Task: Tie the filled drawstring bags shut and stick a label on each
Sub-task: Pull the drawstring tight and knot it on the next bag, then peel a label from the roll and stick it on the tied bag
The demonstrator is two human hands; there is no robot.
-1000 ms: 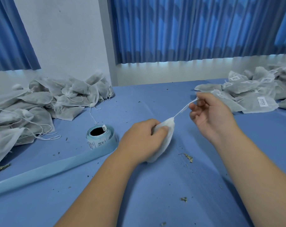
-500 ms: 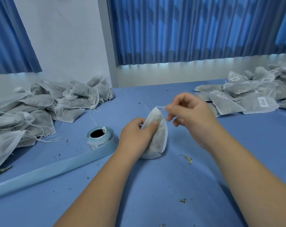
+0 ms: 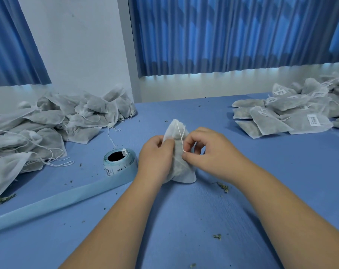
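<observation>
The bag stands on the bench between the hands; left hand grips its side, right hand pinches the drawstring — it looks light, soft and floppy; best held at the neck.

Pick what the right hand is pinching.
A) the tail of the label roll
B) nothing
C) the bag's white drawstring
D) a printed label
C: the right hand pinches the white drawstring that runs down from the neck of the drawstring bag, which the left hand holds.
</observation>
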